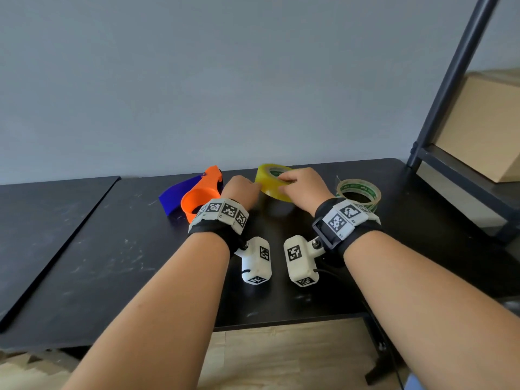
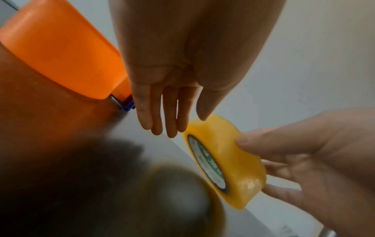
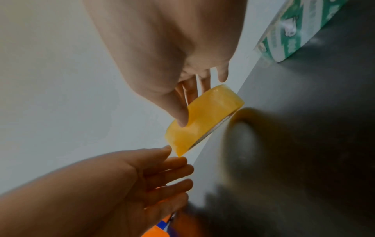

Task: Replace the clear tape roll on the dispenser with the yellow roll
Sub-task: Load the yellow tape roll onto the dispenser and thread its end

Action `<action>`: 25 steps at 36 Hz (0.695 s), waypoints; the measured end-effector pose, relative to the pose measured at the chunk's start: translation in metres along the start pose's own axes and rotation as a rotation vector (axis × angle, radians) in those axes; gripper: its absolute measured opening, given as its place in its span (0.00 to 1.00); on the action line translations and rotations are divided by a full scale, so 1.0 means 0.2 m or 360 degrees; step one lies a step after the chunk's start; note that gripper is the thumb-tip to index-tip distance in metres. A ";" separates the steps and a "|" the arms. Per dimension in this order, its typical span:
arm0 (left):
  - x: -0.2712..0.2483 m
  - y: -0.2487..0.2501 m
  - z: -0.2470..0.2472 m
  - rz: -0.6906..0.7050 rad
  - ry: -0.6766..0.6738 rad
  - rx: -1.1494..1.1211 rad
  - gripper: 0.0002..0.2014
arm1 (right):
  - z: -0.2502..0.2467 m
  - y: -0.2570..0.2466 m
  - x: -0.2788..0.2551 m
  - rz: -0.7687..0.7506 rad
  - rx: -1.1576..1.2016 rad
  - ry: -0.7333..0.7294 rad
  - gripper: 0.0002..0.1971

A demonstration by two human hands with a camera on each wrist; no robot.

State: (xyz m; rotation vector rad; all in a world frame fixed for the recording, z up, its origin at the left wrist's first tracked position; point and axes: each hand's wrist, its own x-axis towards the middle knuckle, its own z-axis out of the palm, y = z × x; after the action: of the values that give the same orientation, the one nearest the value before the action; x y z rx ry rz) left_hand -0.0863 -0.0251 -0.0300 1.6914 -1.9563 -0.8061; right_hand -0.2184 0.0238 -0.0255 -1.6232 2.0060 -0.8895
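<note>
My right hand [image 1: 287,181] grips the yellow tape roll [image 1: 268,178], thumb on its outer band and fingers on the far side, holding it tilted just above the black table [image 1: 112,263]. In the right wrist view the thumb [image 3: 180,115] presses the yellow roll [image 3: 205,118]. My left hand [image 1: 247,190] is beside the roll with straight fingers [image 2: 160,115], thumb tip at the yellow roll's [image 2: 221,152] edge. The orange and blue dispenser [image 1: 199,195] lies left of my left hand, its orange drum [image 2: 61,48] bare. The clear roll [image 1: 358,192] with its green printed core lies flat to the right.
A grey wall stands close behind the table. A black shelf frame [image 1: 450,80] with a cardboard box [image 1: 484,125] stands at the right. A second dark tabletop [image 1: 42,220] adjoins on the left. The table's front edge is near my forearms, with wooden floor below.
</note>
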 end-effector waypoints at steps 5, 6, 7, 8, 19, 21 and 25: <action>0.08 0.00 0.00 0.0055 0.0109 -0.0646 0.08 | -0.01 -0.01 0.04 0.0009 0.0521 0.0066 0.18; 0.09 0.01 0.00 0.0052 0.0115 -0.0776 0.05 | -0.02 -0.02 0.04 0.0000 0.0620 0.0077 0.18; 0.11 0.01 0.00 0.0045 0.0122 -0.0894 0.07 | -0.02 -0.03 0.05 -0.0003 0.0691 0.0086 0.17; 0.12 0.02 0.00 0.0040 0.0132 -0.0977 0.11 | -0.02 -0.03 0.06 0.0004 0.0742 0.0093 0.17; 0.19 -0.02 -0.04 0.0220 -0.0027 -0.1217 0.25 | -0.01 -0.02 0.14 0.0030 0.1122 0.0065 0.15; 0.19 -0.02 -0.04 0.0252 -0.0067 -0.1221 0.26 | -0.01 -0.02 0.15 0.0005 0.1130 0.0056 0.12; 0.22 -0.03 -0.04 0.0320 -0.0114 -0.1228 0.30 | -0.01 -0.05 0.17 -0.0014 0.1104 0.0064 0.10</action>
State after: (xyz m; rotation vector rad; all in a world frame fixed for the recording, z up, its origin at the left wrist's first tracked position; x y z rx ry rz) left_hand -0.0840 -0.0693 -0.0298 1.0026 -1.5157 -1.3291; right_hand -0.2205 -0.0101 -0.0155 -1.2150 1.4582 -1.4254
